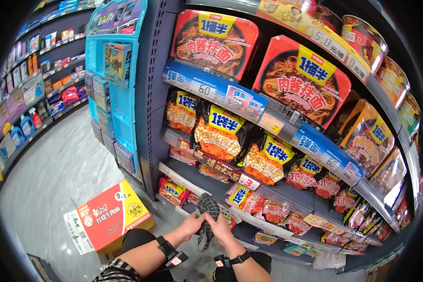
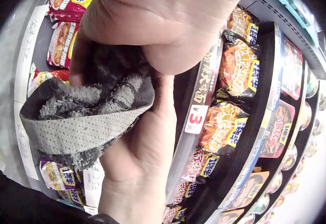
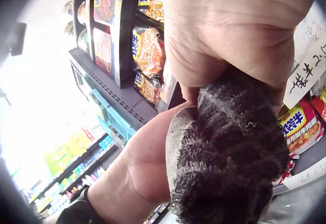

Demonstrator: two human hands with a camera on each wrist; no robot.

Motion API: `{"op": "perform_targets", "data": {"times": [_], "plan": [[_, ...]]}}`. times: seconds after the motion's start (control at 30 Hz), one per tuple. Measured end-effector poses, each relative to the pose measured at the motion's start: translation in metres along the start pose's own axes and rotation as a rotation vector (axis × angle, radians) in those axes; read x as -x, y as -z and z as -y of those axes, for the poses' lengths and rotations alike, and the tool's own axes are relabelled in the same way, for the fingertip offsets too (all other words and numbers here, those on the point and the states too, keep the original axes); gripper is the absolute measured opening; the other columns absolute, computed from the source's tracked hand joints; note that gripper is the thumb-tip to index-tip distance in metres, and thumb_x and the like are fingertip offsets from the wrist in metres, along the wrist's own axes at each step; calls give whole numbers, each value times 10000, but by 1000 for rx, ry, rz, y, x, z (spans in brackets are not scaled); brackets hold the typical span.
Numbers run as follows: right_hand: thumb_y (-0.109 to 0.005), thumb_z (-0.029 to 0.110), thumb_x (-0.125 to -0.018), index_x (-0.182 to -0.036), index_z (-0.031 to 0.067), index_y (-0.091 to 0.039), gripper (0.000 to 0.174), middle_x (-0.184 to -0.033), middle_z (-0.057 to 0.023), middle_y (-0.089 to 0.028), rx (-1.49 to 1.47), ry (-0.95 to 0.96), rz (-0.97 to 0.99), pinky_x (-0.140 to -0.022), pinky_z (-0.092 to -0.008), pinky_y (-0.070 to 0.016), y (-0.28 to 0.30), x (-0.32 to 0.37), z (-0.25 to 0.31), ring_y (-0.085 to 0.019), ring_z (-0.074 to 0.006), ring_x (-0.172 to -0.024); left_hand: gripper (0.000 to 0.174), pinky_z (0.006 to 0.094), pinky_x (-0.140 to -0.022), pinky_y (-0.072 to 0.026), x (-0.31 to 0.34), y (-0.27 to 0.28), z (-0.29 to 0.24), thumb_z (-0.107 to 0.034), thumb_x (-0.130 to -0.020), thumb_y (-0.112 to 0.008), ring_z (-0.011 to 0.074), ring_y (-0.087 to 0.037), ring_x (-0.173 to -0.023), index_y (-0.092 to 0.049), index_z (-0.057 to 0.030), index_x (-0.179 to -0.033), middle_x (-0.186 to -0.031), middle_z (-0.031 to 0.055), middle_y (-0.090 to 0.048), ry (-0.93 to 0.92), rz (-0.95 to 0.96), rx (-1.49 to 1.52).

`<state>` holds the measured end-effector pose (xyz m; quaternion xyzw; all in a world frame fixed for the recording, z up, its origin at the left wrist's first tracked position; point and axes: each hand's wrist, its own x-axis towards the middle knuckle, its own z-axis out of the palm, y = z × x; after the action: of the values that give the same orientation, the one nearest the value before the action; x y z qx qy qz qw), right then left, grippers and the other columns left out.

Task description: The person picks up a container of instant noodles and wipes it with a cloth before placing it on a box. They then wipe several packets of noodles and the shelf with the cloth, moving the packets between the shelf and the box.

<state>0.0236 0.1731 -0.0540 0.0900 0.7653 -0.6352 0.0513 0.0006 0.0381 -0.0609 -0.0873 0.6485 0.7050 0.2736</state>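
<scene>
A dark grey striped cloth (image 1: 206, 217) is bunched between both hands in front of the lower shelves. The left hand (image 1: 191, 226) grips its left side and the right hand (image 1: 219, 228) its right side, close together. In the left wrist view the left hand (image 2: 163, 17) curls over the cloth (image 2: 91, 101), whose pale woven edge band hangs below. In the right wrist view the right hand (image 3: 229, 30) holds the fuzzy dark cloth (image 3: 229, 152), and the other hand meets it from the left. Fingertips are partly hidden in the folds.
Shelves of noodle packets (image 1: 219, 133) and boxed bowls (image 1: 215, 46) rise ahead and to the right. A red and yellow carton (image 1: 109, 215) stands on the floor at the left, near the person's knees. Behind it is a blue display stand (image 1: 126, 123). A clear plastic bag (image 1: 329, 260) lies low at right.
</scene>
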Motion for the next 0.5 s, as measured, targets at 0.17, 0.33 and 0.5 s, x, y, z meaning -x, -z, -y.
{"op": "perform_targets", "data": {"times": [0.17, 0.33, 0.5], "plan": [[-608, 263, -937, -1282, -29, -464, 474, -1171, -102, -584, -72, 8, -5, -901, -306, -438, -3, 0, 2, -545, -160, -1028, 501, 323, -729, -489, 2, 1, -4, -365, -939, -556, 165, -598, -865, -548, 96, -1136, -992, 122, -631, -11, -22, -64], [-609, 271, -939, -1282, -26, -463, 476, -1168, -100, -584, -60, 26, -5, -905, -307, -436, -3, -5, -8, -543, -160, -1028, 511, 325, -738, -494, 8, 0, -10, -367, -939, -556, 166, -602, -879, -537, 95, -1157, -1015, 132, -632, -24, -4, 18], [-628, 329, -923, -1269, -31, -460, 527, -1137, -122, -603, -78, 38, -3, -871, -308, -454, -4, -1, 0, -571, -183, -999, 512, 318, -737, -494, 9, 0, -10, -367, -940, -557, 167, -604, -877, -534, 91, -1168, -1023, 132, -631, -62, 8, 29]]}}
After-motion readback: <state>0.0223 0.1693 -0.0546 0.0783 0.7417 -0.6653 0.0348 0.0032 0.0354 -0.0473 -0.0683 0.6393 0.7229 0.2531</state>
